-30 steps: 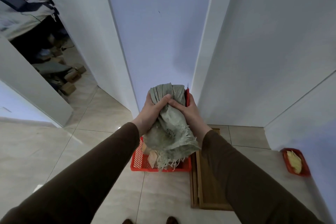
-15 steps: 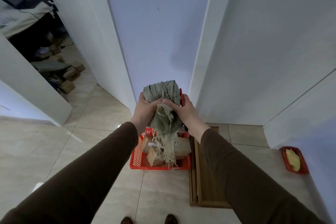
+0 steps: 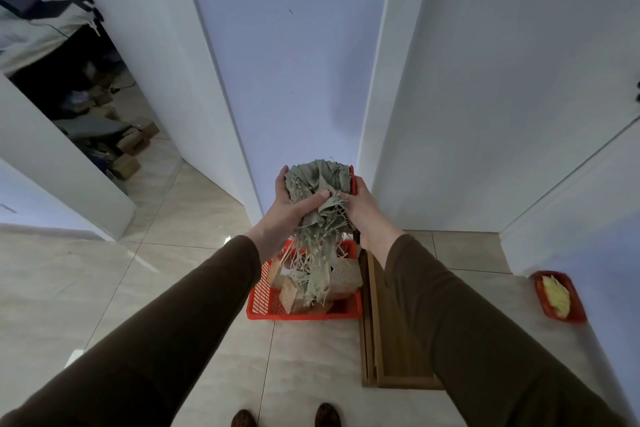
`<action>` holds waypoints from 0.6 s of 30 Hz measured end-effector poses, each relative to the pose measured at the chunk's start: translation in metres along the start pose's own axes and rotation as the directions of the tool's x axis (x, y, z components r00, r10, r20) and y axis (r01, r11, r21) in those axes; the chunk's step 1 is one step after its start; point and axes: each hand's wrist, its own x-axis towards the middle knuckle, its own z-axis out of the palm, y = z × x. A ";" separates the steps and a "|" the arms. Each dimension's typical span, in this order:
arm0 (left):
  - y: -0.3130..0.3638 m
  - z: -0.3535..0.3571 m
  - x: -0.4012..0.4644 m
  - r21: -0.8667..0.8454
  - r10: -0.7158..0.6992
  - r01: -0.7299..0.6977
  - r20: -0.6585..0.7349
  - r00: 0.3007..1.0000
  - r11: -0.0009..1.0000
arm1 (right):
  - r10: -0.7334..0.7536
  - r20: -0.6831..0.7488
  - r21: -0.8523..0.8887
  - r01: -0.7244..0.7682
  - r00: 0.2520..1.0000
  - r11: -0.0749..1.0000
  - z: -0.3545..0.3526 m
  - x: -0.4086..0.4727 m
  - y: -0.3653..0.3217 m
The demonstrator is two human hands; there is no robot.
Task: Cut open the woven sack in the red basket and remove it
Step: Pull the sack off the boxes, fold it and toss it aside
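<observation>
Woven sack (image 3: 318, 184) bunched tighter, (frayed) tail shorter

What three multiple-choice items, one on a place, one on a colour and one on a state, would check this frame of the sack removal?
1. Where is the woven sack?
A. Lying flat in the basket
B. Bunched up between both hands above the basket
C. On the wooden board

2. What colour is the small tray by the right wall?
A. Red
B. Blue
C. White

3. What state is the sack's lower edge in?
A. Neatly hemmed
B. Tied with string
C. Frayed into loose strands

Answers:
1 B: the left hand and right hand clutch it above the red basket, with only its strands hanging down in front of the boxes inside.
2 A: its rim is red, with something yellow in it.
3 C: ragged strips dangle below the hands.
</observation>
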 end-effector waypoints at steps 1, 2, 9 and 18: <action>-0.001 0.001 0.000 0.001 0.008 -0.008 -0.003 1.000 1.000 | 0.051 0.021 0.052 -0.052 0.998 0.997 -0.002 -0.001 -0.001; -0.003 0.003 0.000 0.007 0.013 -0.013 -0.001 1.000 1.000 | 0.110 0.054 0.116 -0.116 0.992 0.987 -0.004 -0.004 -0.003; -0.003 0.013 0.010 0.016 -0.013 0.014 -0.065 0.998 1.000 | 0.121 0.133 0.040 -0.127 0.984 0.991 -0.026 -0.024 0.002; -0.020 0.068 0.003 0.086 -0.066 0.070 -0.048 0.997 0.994 | 0.023 -0.085 -0.010 -0.024 0.996 1.000 -0.079 -0.069 0.032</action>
